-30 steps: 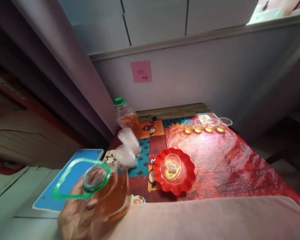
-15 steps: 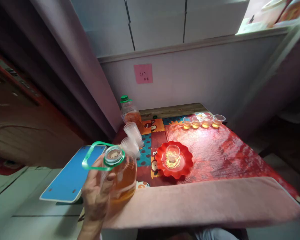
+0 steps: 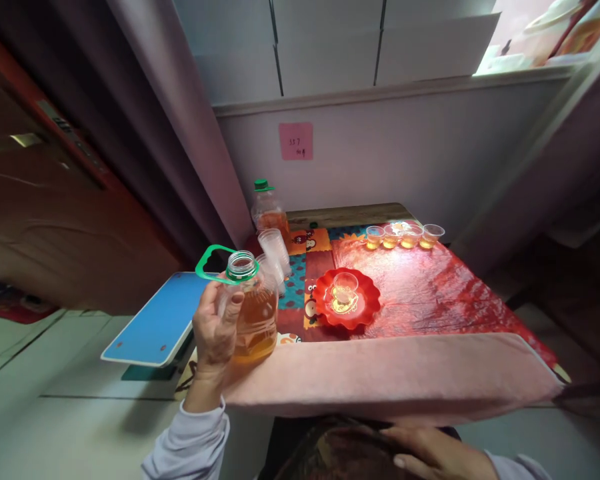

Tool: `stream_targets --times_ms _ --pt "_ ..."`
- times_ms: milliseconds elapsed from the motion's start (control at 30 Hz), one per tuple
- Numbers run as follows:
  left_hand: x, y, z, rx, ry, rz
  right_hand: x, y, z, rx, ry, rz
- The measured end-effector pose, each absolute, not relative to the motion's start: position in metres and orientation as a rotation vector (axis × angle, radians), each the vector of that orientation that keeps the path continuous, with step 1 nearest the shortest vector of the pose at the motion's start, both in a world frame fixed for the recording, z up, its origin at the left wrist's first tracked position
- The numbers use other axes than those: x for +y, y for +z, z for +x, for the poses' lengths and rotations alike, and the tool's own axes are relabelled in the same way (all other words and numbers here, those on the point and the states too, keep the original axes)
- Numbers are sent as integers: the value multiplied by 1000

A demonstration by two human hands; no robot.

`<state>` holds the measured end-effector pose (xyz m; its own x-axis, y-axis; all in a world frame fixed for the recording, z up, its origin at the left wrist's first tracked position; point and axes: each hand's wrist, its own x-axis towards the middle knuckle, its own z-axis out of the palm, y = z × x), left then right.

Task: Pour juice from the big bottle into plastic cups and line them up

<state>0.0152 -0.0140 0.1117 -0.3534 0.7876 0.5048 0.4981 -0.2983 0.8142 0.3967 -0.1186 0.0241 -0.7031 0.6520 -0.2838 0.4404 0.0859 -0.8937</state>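
My left hand [image 3: 215, 327] is wrapped round an open clear bottle [image 3: 253, 310] of amber liquid with a green ring handle [image 3: 213, 257]. The bottle stands upright at the table's near left corner. My right hand [image 3: 433, 453] lies flat on my lap below the table's front edge, fingers stretched out, holding nothing. A red scalloped plate [image 3: 365, 310] with an empty clear cup [image 3: 345, 287] on it sits right of the bottle.
Stacked clear cups [image 3: 276, 250] and a second capped bottle [image 3: 267, 210] stand behind the held bottle. Several small cups of amber liquid [image 3: 404, 235] line the far edge. A blue stool [image 3: 155, 323] stands left of the table. A pink cloth [image 3: 390, 380] covers the near edge.
The view has pulled back and up. The bottle in my left hand has gone from tilted to upright near the table corner. My right hand has come into view on my lap.
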Motion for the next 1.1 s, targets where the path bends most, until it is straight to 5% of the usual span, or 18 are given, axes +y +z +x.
stream_targets --times_ms 267,733,1100 --pt "-13 115 31 1774 1687 1547 -69 88 398 -1849 1283 -1134" --pt "-17 109 70 1844 1563 2013 37 58 245 -1715 1111 -674" --pt "-16 113 49 1854 1603 1778 12 -26 344 -2159 -28 -1180"
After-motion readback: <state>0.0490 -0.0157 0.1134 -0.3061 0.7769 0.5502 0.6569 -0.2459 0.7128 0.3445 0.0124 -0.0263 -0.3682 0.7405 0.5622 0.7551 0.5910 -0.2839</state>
